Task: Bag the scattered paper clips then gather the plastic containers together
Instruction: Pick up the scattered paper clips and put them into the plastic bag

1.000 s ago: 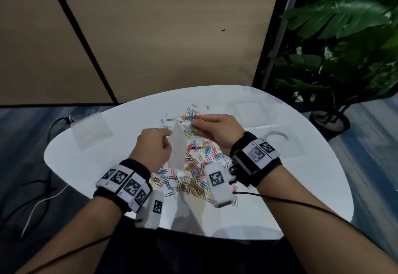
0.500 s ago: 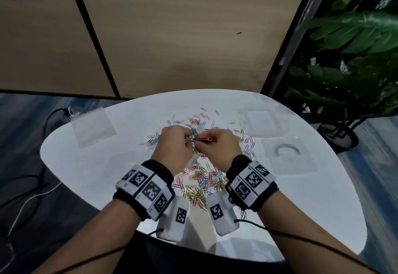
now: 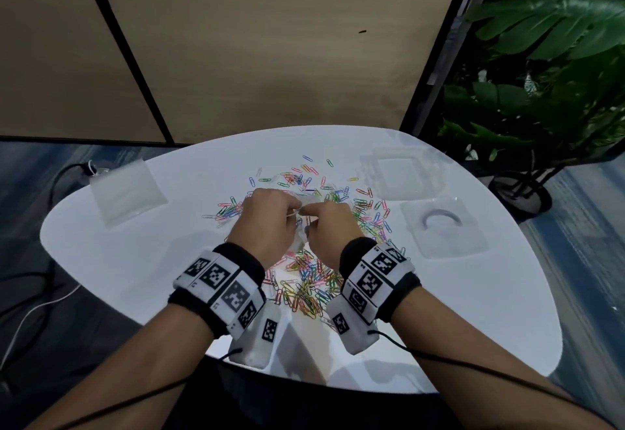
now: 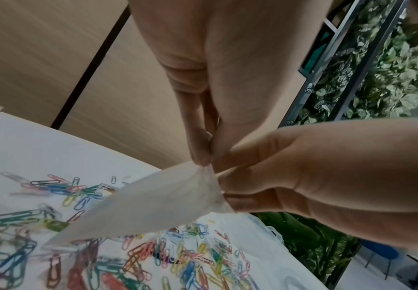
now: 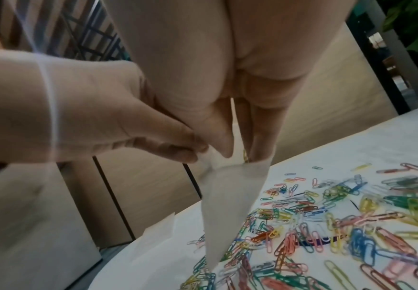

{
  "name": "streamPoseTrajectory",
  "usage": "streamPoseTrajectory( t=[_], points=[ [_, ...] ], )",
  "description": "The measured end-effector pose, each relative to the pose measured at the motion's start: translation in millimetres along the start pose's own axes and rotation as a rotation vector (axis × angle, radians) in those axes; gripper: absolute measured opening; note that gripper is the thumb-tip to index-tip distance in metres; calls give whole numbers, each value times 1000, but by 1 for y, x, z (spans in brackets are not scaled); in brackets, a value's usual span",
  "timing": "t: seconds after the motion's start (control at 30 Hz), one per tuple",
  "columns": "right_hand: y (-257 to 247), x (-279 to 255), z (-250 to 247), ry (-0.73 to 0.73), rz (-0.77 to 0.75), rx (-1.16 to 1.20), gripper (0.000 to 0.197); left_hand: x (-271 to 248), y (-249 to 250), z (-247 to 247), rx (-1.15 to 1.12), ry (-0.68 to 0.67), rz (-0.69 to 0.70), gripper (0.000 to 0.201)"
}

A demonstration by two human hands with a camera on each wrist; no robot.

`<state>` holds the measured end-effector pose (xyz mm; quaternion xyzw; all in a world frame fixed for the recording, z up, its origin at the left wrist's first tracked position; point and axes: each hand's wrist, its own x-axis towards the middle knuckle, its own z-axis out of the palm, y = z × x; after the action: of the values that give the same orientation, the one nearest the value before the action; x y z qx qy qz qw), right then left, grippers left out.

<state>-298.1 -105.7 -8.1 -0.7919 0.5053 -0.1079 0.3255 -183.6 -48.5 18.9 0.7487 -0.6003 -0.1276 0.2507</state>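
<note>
A small translucent plastic bag (image 4: 153, 200) (image 5: 227, 196) hangs above a heap of coloured paper clips (image 3: 311, 281) (image 4: 153, 259) (image 5: 326, 225) on the white table (image 3: 135, 260). My left hand (image 3: 294, 213) (image 4: 202, 157) pinches the bag's top edge. My right hand (image 3: 309, 216) (image 5: 240, 153) meets it at the bag's mouth, thumb and fingers pinched on a yellowish paper clip (image 5: 245, 155) and touching the rim. From the head view the bag (image 3: 299, 243) is mostly hidden by both hands.
Two clear plastic containers stand at the right: one (image 3: 399, 172) further back, one (image 3: 443, 230) with a curved strip inside. A stack of clear bags (image 3: 125, 189) lies at the table's left edge. Cables run on the floor at left; a potted plant (image 3: 541, 108) stands at right.
My right hand has carried a clip from the back of the heap to the bag's mouth. Both hands have closed together over the heap, and the bag now hangs between them.
</note>
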Motion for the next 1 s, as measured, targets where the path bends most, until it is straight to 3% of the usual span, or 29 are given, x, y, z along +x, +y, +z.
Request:
streamPoseTrajectory(
  t=[0.1, 0.23, 0.3, 0.33, 0.37, 0.47, 0.53, 0.6, 0.83, 1.0],
  points=[
    [-1, -4, -10, -74, -72, -71, 50, 7, -3, 10, -21, 14, -40, 22],
    [14, -9, -33, 111, -145, 177, 35, 22, -7, 16, -76, 52, -90, 25],
    [37, -15, -42, 105, -56, 152, 24, 29, -10, 15, -123, 111, -128, 22],
    [51, -21, -44, 27, 32, 65, 21, 33, -12, 14, -146, 143, -139, 18],
    [66, -27, -41, -86, 137, -33, 31, 36, -14, 13, -165, 167, -142, 14],
    [104, -50, -19, -352, 358, -199, 88, 43, -17, 12, -199, 215, -118, 9],
    [119, -62, -1, -386, 408, -227, 111, 46, -19, 13, -203, 242, -104, 11],
    [129, -66, 15, -378, 430, -277, 120, 50, -19, 14, -161, 261, -95, 10],
    [126, -43, 40, -239, 291, -211, 92, 46, -31, 4, -49, 205, -77, 10],
    [114, -26, 55, -196, -11, -483, 54, 36, -46, -28, 2, 243, -134, 10]
  ],
)
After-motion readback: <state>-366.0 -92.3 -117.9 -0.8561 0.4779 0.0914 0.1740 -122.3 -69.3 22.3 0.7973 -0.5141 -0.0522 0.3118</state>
